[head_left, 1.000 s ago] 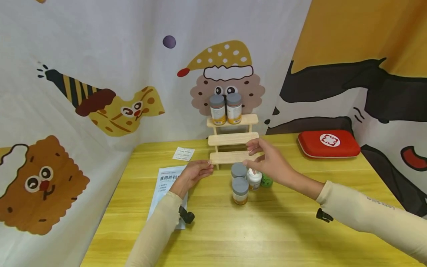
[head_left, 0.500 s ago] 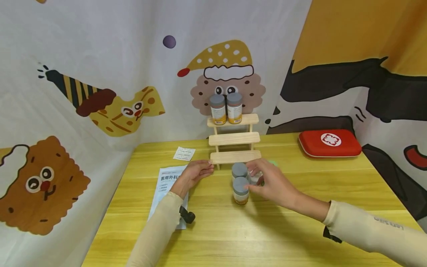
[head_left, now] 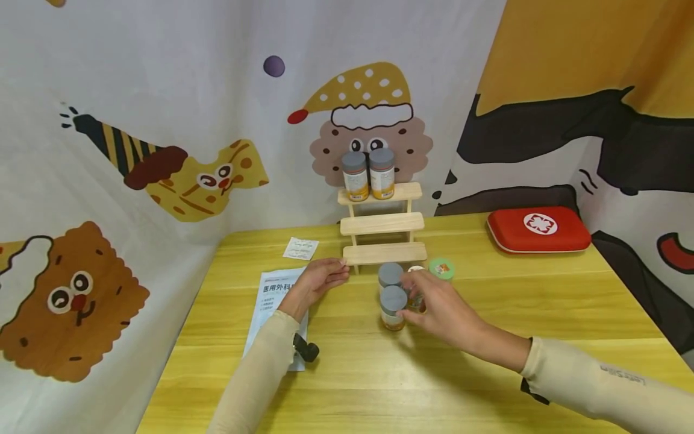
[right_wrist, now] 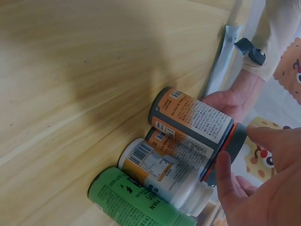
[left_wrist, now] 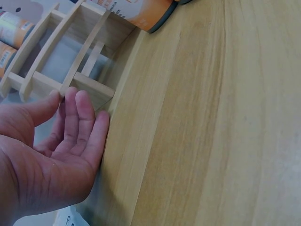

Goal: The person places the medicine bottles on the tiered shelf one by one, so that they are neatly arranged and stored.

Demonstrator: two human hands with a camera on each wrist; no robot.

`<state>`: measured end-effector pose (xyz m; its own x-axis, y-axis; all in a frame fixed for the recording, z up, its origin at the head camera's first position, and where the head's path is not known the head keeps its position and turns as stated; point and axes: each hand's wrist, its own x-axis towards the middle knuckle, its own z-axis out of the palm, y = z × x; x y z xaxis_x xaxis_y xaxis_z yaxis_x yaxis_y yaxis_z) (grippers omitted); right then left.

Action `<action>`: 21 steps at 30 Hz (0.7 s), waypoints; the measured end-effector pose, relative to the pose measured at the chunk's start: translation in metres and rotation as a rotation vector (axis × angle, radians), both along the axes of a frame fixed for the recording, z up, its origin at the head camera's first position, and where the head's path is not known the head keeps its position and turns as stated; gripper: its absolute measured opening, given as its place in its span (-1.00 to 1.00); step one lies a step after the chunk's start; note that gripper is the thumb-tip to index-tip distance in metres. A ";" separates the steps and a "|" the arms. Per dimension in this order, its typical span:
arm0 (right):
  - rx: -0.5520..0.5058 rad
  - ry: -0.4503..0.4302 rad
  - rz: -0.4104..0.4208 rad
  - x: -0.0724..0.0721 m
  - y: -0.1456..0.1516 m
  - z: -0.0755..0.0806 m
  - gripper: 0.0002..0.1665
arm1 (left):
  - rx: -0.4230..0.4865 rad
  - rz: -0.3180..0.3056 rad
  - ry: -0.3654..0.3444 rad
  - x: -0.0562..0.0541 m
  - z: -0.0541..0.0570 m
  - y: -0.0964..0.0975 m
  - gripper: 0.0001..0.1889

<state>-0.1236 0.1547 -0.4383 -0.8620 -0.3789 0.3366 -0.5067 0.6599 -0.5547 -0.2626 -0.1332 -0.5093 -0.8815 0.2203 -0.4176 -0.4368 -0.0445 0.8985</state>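
My left hand (head_left: 323,280) pinches the left end of the lowest step of a three-tier wooden display rack (head_left: 382,224), thumb above and fingers below in the left wrist view. At the lid of the nearer grey-lidded pill bottle (right_wrist: 193,115), my right hand (head_left: 447,310) has its thumb and a finger on opposite sides. That bottle stands upright on the table before the rack. A second grey-lidded bottle (head_left: 390,275) is just behind it. Beside them, partly hidden by the right hand in the head view, stand a white bottle (right_wrist: 157,172) and a green bottle (right_wrist: 129,197).
Two more grey-lidded bottles (head_left: 368,176) stand on the rack's top step. A red first-aid case (head_left: 539,230) lies at the back right. Left of the rack are a small white packet (head_left: 300,248) and a blue-white printed pouch (head_left: 273,307), partly under the left arm.
My right hand has come down from beside the rack's lowest step to the nearer grey-lidded bottle, uncovering the green lid. My left hand keeps its place on the rack.
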 end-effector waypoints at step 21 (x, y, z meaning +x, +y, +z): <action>0.137 0.038 -0.084 0.001 -0.013 -0.008 -0.30 | 0.024 -0.009 0.004 0.002 0.001 -0.002 -0.61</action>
<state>-0.1225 0.1418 -0.4464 -0.8800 -0.3508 0.3201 -0.4658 0.7688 -0.4380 -0.2604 -0.1347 -0.5083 -0.8810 0.2380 -0.4089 -0.4341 -0.0626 0.8987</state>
